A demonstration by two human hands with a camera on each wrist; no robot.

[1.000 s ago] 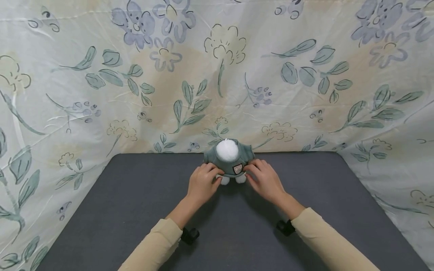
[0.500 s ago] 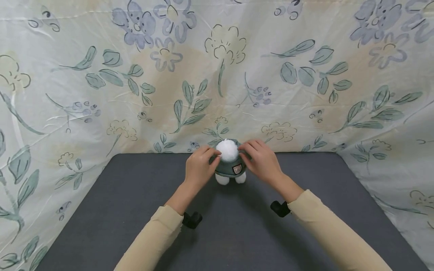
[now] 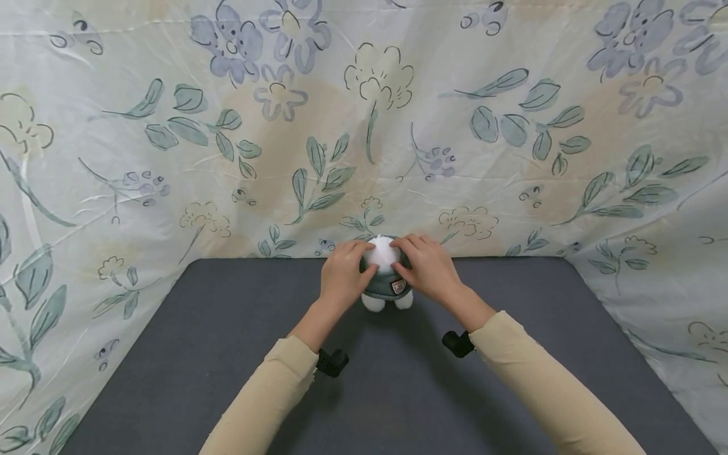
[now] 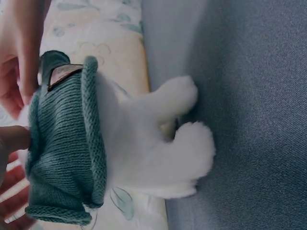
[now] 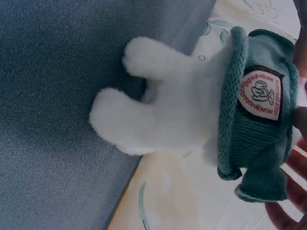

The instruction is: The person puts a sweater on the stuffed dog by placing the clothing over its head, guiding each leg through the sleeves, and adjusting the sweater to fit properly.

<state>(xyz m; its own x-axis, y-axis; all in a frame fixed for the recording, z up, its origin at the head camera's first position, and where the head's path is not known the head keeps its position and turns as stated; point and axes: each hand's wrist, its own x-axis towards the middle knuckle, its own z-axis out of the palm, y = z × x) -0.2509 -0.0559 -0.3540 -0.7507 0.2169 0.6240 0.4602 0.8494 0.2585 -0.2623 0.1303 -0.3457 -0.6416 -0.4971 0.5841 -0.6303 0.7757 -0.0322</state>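
A white plush toy [image 3: 383,254] stands at the table's far edge on two furry feet. It wears a green knitted sweater [image 3: 378,286] with a rolled hem and a shield-shaped patch [image 5: 262,94]. My left hand [image 3: 341,272] grips the sweater's collar at the left of the white rounded top, thumb in front and fingers behind. Opposite it, my right hand [image 3: 428,268] holds the collar's right side the same way. Short sleeves hang loose beneath the hands in the wrist views. Most fingertips are hidden behind the toy.
A dark grey cloth-covered table [image 3: 227,354] spreads below the arms. Right behind its far edge hangs a floral curtain [image 3: 307,126], which also runs down both sides. A black wrist camera [image 3: 332,362] sits under the left wrist, another [image 3: 457,344] under the right.
Both hands have left the sweater's lower sides and moved up to the collar, then closed in on the white top. The sleeves, spread out earlier, are now covered by the hands.
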